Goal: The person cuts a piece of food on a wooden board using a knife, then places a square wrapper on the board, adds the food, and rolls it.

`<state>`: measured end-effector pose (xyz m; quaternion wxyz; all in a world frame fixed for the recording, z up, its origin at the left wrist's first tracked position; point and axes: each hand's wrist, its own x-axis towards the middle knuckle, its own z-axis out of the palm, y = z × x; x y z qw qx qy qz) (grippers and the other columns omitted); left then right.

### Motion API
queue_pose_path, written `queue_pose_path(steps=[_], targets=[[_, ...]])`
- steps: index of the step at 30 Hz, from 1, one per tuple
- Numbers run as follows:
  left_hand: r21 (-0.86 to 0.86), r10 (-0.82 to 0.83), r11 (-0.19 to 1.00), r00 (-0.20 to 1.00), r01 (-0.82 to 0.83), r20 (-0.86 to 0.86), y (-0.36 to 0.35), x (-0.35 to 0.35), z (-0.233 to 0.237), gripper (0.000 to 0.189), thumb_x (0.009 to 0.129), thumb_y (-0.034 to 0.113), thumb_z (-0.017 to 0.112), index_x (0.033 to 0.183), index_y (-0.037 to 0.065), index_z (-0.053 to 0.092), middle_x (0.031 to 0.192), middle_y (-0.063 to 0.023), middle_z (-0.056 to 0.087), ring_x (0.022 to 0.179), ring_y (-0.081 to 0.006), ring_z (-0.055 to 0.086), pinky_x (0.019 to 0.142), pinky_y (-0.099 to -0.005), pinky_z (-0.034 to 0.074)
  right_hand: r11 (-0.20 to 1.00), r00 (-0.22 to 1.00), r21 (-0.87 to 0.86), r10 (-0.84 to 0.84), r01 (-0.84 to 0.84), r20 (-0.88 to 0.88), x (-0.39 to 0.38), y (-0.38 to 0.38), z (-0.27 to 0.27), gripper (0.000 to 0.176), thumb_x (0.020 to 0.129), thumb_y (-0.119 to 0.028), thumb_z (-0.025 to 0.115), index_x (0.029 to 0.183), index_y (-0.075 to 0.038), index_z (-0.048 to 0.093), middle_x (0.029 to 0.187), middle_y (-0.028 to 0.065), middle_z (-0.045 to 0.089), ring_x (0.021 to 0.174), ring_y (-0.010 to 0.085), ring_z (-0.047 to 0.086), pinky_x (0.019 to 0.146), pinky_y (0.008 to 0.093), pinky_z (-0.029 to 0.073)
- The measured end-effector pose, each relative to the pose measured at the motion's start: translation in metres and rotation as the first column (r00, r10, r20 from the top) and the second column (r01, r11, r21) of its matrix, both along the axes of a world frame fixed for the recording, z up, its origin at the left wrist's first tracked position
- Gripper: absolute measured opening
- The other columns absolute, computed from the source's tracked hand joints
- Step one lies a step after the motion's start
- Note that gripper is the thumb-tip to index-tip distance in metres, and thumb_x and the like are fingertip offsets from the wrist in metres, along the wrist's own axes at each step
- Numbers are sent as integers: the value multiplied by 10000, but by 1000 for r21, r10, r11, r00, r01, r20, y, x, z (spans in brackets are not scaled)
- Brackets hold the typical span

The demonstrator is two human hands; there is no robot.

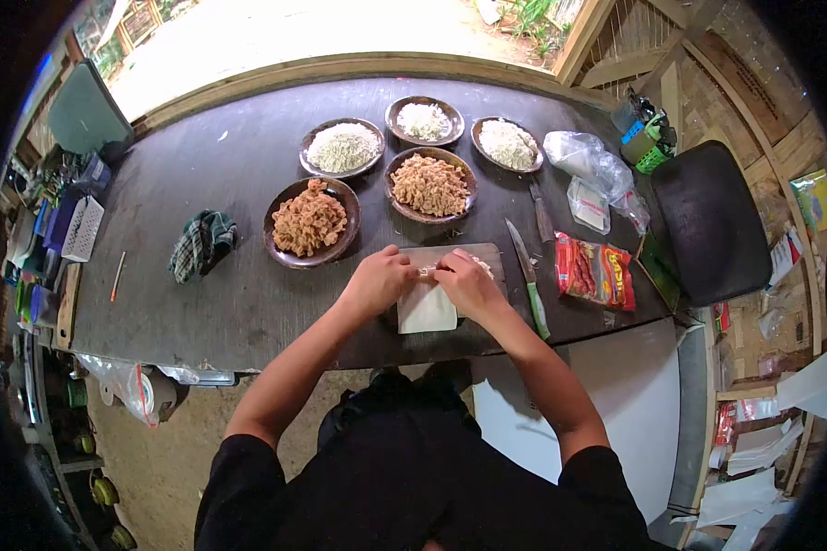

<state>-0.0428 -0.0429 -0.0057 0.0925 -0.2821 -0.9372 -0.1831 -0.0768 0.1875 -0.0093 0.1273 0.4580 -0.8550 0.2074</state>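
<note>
Black shirt nearest, fingers of 2 hands seemingly pinch an off-white, straight-edged sheet at top.

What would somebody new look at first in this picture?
Probably the five bowls grouped around the middle of the dark table: two brown heaps nearer the person, three pale heaps farther back. Next, perhaps, the left hand and right hand together over a white sheet at the near edge. The red packet right of the green-handled knife stands out too.

At centre, a thin off-white rectangular sheet is pinched by the left hand and right hand over a grey-brown rectangular board.
</note>
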Motion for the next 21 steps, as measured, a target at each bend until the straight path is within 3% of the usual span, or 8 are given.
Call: queue_pose_path(steps=[5, 8, 12, 14, 17, 21], targets=[[-138, -56, 989, 998, 56, 2, 2, 2, 6, 149, 873, 143, 604, 926, 107, 739, 917, -49, 693, 940, -247, 630, 877, -361, 524, 999, 998, 35, 16, -14, -56, 7, 2, -1, 95, 888, -69, 644, 906, -13, 720, 934, 101, 611, 970, 267, 611, 824, 374, 550], [-160, -74, 985, 994, 61, -78, 2, 3, -2, 154, 872, 169, 604, 891, 91, 736, 912, -59, 697, 943, -248, 634, 892, -364, 519, 997, 997, 76, 19, -13, -80, 10, 2, 2, 105, 894, -74, 641, 925, -13, 721, 939, 101, 609, 967, 265, 609, 831, 369, 550], [-143, -34, 989, 999, 30, -23, 8, 7, 12, 150, 857, 199, 647, 835, 87, 744, 866, -61, 699, 919, -266, 638, 877, -378, 527, 992, 998, 128, 15, -6, -65, 10, 3, 4, 127, 897, -83, 634, 952, -15, 726, 956, 108, 613, 986, 265, 609, 845, 374, 548], [-67, 61, 996, 995, -55, 83, 11, 4, 16, 148, 865, 230, 698, 846, 96, 759, 850, -68, 681, 903, -283, 627, 844, -408, 530, 993, 1000, 116, 15, -13, -9, 4, 3, 1, 133, 889, -82, 633, 953, -20, 732, 952, 112, 619, 993, 270, 611, 852, 374, 546], [66, 154, 985, 982, -162, 110, 12, -5, 8, 162, 832, 255, 751, 791, 99, 767, 834, -72, 716, 868, -298, 653, 813, -417, 546, 990, 997, 135, 26, -36, 73, -4, 2, 4, 138, 873, -71, 625, 932, -24, 741, 932, 124, 635, 990, 286, 626, 859, 383, 548], [48, 284, 949, 912, -311, 297, 17, -9, 24, 158, 794, 276, 787, 817, 120, 785, 852, -79, 745, 865, -315, 679, 793, -437, 561, 985, 987, 173, -15, -13, 159, -12, -3, 8, 135, 848, -56, 616, 860, -10, 742, 883, 155, 655, 941, 341, 659, 860, 429, 556]])
